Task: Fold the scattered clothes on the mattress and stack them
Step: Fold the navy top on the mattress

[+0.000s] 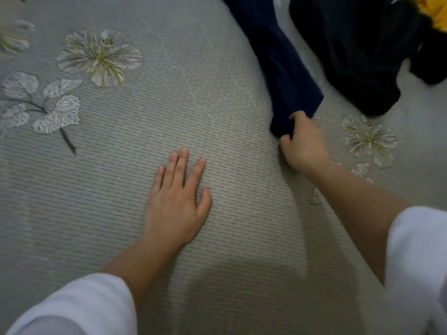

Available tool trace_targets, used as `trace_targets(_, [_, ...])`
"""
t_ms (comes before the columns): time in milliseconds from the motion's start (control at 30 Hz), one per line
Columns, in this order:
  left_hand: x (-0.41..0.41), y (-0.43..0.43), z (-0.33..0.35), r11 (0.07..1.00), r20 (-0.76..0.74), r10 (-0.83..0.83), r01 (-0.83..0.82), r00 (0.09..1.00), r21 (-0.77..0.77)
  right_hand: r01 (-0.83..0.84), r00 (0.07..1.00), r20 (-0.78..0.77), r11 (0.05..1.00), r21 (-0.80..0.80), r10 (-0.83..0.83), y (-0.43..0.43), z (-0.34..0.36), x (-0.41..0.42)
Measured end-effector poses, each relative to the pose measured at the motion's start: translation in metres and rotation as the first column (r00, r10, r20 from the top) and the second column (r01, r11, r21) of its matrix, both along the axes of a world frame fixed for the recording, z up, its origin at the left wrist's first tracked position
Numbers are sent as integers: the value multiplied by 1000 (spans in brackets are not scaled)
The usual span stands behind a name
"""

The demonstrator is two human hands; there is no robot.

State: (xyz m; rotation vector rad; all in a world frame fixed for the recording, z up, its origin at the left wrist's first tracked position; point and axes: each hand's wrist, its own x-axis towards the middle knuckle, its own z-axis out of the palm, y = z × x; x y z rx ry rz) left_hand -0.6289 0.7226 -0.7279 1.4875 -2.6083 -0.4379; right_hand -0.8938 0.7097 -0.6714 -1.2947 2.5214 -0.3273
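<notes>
A white sleeve [79, 303] sits nearest. From it the left hand [176, 197] lies flat on the middle of the mattress [217, 93], fingers straight and slightly spread, holding nothing. To its right the right hand [302, 143] grips the near end of the navy garment [273, 56], which stretches toward the far edge, with a black garment [358, 52] and some yellow cloth [433, 10] heaped at the far right corner. This looks like the fetching step, and next the navy piece probably needs drawing to the middle and spreading flat before folding.
</notes>
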Motion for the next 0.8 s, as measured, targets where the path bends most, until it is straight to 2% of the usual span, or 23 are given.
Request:
trace_targets(67, [-1, 1, 1, 1000, 9, -6, 5, 1000, 13, -15, 991, 131, 999, 44, 10, 21, 5, 15])
trace_targets(133, [-1, -1, 3, 999, 17, -11, 11, 1000, 46, -75, 977, 209, 985, 154, 42, 39, 12, 27])
trace_targets(200, [1, -3, 8, 991, 31, -28, 24, 999, 131, -153, 952, 293, 963, 224, 84, 61, 18, 35])
trace_targets(267, [6, 1, 15, 974, 56, -39, 25, 998, 224, -208, 909, 407, 947, 247, 93, 88, 26, 44])
trace_targets(400, [17, 35, 38, 967, 58, -2, -13, 998, 254, -405, 809, 560, 859, 313, 177, 156, 51, 58])
trace_targets(500, [13, 63, 51, 966, -6, 0, 2, 1000, 260, -580, 723, 669, 679, 450, 174, 205, 62, 71])
trace_targets(567, [10, 77, 51, 979, 3, -154, 152, 988, 135, -660, 707, 692, 492, 568, 148, 232, 67, 82])
trace_targets(600, [9, 83, 50, 964, 17, -259, 257, 966, 68, -680, 713, 686, 387, 623, 147, 245, 66, 87])
trace_targets(667, [9, 95, 46, 893, 59, -450, 449, 891, 28, -660, 751, 638, 196, 725, 170, 270, 62, 97])
trace_targets(767, [9, 121, 52, 797, 85, -603, 593, 793, 113, -621, 749, 612, -53, 782, 253, 299, 54, 104])
trace_targets(800, [9, 132, 58, 788, 83, -607, 585, 791, 193, -607, 753, 600, -66, 792, 271, 304, 53, 101])
